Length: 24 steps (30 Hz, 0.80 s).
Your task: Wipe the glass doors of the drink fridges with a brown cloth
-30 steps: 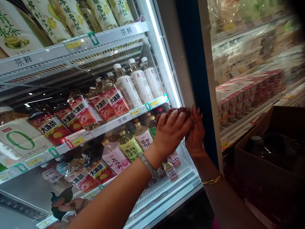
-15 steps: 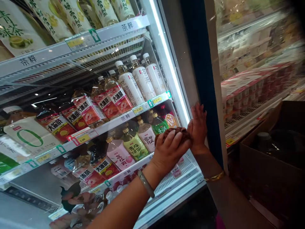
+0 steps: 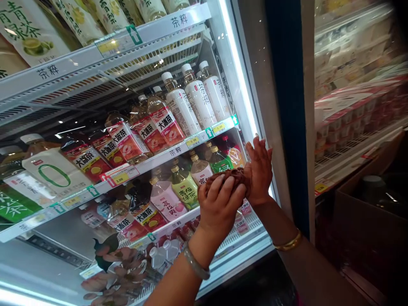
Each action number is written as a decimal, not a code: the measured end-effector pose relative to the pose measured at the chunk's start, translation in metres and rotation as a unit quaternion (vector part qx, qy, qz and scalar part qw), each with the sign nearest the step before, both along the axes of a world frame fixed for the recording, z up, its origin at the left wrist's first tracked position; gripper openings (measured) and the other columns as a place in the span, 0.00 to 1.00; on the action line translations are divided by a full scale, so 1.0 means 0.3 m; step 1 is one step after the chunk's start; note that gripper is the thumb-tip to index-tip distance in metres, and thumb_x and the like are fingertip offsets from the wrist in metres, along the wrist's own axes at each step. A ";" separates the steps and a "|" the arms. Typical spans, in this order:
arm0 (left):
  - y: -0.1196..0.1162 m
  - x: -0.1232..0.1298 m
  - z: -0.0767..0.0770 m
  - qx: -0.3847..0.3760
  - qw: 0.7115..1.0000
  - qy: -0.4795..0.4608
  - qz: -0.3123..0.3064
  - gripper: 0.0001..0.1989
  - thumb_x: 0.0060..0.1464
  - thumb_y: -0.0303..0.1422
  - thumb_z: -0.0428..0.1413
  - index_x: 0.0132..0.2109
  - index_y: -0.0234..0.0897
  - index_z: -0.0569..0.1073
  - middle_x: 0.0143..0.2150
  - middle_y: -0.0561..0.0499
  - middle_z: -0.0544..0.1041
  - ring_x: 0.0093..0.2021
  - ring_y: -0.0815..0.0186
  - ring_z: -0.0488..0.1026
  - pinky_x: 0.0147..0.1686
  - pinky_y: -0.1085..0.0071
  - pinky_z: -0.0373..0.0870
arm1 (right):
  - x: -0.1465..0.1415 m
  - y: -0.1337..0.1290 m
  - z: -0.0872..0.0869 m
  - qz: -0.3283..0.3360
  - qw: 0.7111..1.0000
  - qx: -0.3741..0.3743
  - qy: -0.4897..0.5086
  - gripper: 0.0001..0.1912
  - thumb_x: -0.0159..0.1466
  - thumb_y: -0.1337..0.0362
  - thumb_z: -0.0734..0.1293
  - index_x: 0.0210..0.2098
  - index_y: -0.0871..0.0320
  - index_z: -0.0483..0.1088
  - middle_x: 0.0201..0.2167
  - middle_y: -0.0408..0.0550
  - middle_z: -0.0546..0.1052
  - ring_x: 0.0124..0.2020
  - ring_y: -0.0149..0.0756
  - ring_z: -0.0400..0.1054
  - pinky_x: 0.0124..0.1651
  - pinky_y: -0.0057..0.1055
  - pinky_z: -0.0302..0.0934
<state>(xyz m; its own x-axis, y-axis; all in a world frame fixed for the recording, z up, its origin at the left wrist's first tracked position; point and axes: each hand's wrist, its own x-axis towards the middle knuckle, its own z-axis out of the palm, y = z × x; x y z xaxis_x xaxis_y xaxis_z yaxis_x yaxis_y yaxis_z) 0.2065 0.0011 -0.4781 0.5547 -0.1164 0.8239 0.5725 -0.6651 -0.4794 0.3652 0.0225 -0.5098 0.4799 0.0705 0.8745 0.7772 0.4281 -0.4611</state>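
Note:
My left hand [image 3: 219, 204], with a grey-green bangle at the wrist, has its fingers curled over a bunched brown cloth [image 3: 228, 177], pressed against the glass door of a drinks cooler. Beside it, my right hand [image 3: 259, 170], wearing a gold bracelet, is raised with fingers stretched out near the door's lit right edge. Its thumb side is close to the cloth; whether they touch I cannot tell. Behind the glass by the hands are a green-labelled bottle [image 3: 220, 159] and a pale green tea bottle [image 3: 185, 187].
Slanted shelves hold several bottles, among them red-labelled tea [image 3: 123, 138] and white-labelled bottles [image 3: 199, 100]. A reflection [image 3: 111, 267] shows in the lower glass. To the right stand a dark blue post [image 3: 288, 106], packs of small cups [image 3: 360, 106] and a cardboard box [image 3: 360, 204].
Both hands and the cloth have shifted left across the cooler door. My right hand has come off the frame toward the glass edge. The view has shifted slightly, moving the shelves rightward.

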 end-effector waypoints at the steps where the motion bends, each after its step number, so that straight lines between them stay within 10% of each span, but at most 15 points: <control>1: 0.004 0.002 0.032 0.013 1.000 0.002 0.002 0.08 0.64 0.33 0.62 0.49 0.48 0.81 0.52 0.51 0.85 0.57 0.57 0.77 0.62 0.57 0.60 | -0.001 -0.005 0.007 -0.002 1.000 -0.001 -0.001 0.26 0.76 0.55 0.53 0.71 0.43 0.60 0.74 0.46 0.62 0.78 0.41 0.49 0.80 0.57 0.38; 7: 0.017 0.076 0.168 0.018 0.996 -0.086 0.026 0.19 0.66 0.36 0.61 0.62 0.52 0.77 0.55 0.51 0.83 0.59 0.57 0.76 0.62 0.59 0.61 | -0.069 -0.025 0.053 0.034 0.999 0.017 -0.012 0.29 0.75 0.63 0.53 0.74 0.42 0.54 0.75 0.45 0.59 0.79 0.42 0.45 0.80 0.59 0.36; 15: -0.028 -0.085 -0.070 -0.028 0.994 -0.100 0.038 0.16 0.65 0.31 0.61 0.58 0.45 0.80 0.50 0.46 0.83 0.57 0.57 0.74 0.62 0.59 0.66 | -0.093 -0.017 0.040 -0.007 0.988 0.045 -0.146 0.29 0.73 0.68 0.55 0.71 0.47 0.60 0.74 0.47 0.62 0.77 0.40 0.52 0.80 0.55 0.42; 21: 0.003 -0.117 0.158 -0.009 0.985 -0.163 0.048 0.20 0.62 0.31 0.62 0.61 0.45 0.79 0.57 0.43 0.79 0.60 0.53 0.70 0.64 0.56 0.65 | -0.094 -0.016 0.050 -0.015 0.989 0.044 -0.143 0.29 0.72 0.69 0.56 0.71 0.46 0.60 0.73 0.46 0.63 0.77 0.42 0.52 0.79 0.57 0.43; 24: -0.010 -0.078 0.160 -0.025 0.984 -0.169 0.046 0.20 0.63 0.30 0.60 0.61 0.47 0.79 0.58 0.44 0.78 0.61 0.54 0.69 0.65 0.56 0.63 | -0.096 -0.009 0.047 -0.023 0.989 0.047 -0.141 0.29 0.73 0.68 0.56 0.71 0.47 0.60 0.73 0.46 0.64 0.76 0.42 0.53 0.79 0.57 0.43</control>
